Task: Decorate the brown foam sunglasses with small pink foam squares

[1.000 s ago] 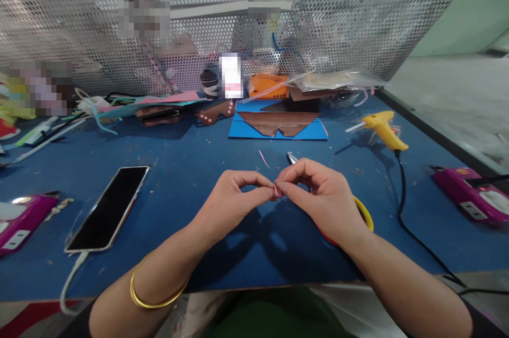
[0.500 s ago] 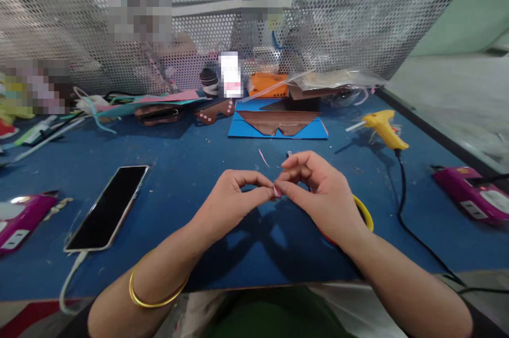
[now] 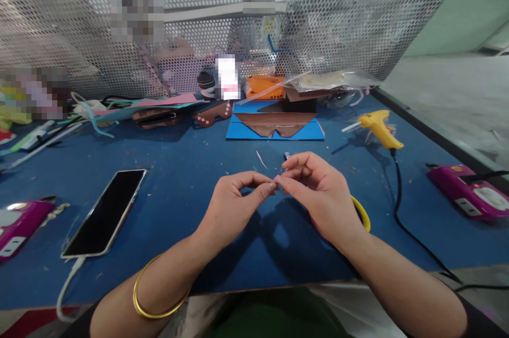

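Over the middle of the blue table my two hands meet at the fingertips around a tiny pink piece, perhaps paper. My left hand pinches it between thumb and forefinger from one side. From the other side my right hand pinches it too, with its other fingers curled. Most of the piece is hidden by the fingertips. Beneath my right hand lie scissors, whose yellow-lined handle sticks out past the wrist. A thin pink strip rests on the table just beyond my fingers.
Behind my hands, brown cut card lies on a blue sheet. Brown paper glasses sit beside it. To the right are a yellow glue gun with a black cord and a magenta power strip. A charging phone lies left.
My fingers have shifted slightly on the pink piece, the left thumb now bent over it more. The whole view has moved a little.
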### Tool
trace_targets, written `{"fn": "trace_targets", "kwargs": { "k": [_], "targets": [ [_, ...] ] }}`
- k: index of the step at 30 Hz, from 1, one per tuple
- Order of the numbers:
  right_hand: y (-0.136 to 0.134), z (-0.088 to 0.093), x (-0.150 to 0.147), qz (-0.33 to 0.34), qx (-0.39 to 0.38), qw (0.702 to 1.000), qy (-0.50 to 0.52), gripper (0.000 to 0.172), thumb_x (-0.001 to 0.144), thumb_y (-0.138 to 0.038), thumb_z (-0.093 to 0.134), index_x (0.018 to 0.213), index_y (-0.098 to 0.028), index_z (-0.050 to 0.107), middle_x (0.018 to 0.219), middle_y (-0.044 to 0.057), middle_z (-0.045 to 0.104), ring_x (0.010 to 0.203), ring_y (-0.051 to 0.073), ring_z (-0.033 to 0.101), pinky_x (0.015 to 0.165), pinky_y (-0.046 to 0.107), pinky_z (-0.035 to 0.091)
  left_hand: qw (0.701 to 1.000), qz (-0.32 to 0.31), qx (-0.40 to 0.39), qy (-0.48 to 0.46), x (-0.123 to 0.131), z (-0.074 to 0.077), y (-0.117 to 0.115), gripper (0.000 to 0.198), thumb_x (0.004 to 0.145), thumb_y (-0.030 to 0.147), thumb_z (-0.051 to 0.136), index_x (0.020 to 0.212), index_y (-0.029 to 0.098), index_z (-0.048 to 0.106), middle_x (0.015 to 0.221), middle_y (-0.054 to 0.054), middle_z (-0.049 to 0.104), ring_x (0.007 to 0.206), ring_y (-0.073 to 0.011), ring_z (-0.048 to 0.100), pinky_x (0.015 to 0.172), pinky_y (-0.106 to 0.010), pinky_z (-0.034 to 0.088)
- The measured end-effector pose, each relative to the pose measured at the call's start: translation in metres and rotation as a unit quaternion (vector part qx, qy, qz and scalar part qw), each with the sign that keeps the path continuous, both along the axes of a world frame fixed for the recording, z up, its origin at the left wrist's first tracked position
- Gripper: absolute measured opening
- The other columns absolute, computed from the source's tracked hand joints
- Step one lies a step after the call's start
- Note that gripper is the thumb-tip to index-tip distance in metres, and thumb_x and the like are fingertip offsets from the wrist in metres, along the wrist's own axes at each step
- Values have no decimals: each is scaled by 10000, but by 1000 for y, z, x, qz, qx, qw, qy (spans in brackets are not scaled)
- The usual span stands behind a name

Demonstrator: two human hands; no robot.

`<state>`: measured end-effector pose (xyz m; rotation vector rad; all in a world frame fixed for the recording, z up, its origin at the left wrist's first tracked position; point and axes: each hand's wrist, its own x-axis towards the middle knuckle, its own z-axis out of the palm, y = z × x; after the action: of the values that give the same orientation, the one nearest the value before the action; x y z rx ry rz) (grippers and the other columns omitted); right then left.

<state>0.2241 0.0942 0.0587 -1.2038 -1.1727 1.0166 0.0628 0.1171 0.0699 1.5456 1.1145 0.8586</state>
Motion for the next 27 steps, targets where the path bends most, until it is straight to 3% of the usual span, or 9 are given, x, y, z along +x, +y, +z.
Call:
{"fn": "trace_targets", "kwargs": {
  "k": [5,11,15,21,27],
  "targets": [
    [1,1,5,10,18,1000,9,136,846,-280,648,950,-204,692,810,-7,722,681,104,654,673,245,537,1000,7,5,-20,0,1,1,195,829,357,704,731,192,736,721,12,721,744,-137,623,732,-231,455],
    [0,3,9,5,105,982,-154,162,886,-234,625,994,-228,746,916,-4,746,811,119,678,755,250,527,1000,-14,22,11,-2,5,1,185,832,315,693,701,186,714,699,14,712,723,-136,626,719,-233,454],
    [0,2,7,22,135,973,-185,131,859,-165,644,914,-213,753,854,-9,741,807,117,678,732,228,526,997,-18,56,54,-3,5,1,130,830,240,659,727,183,714,718,12,711,724,-142,626,705,-240,457],
    [0,2,6,21,95,976,-197,107,846,-166,642,885,-213,730,843,-29,748,793,109,676,732,211,512,985,17,139,97,-3,2,1,106,818,192,648,724,190,696,704,24,691,686,-132,612,667,-240,452],
    [-1,1,8,49,42,973,-224,64,854,-222,633,821,-232,687,735,-58,682,700,98,610,662,215,462,969,34,219,110,-3,0,1,117,808,153,639,703,197,667,712,24,690,688,-135,613,725,-265,470]
  ]
}}
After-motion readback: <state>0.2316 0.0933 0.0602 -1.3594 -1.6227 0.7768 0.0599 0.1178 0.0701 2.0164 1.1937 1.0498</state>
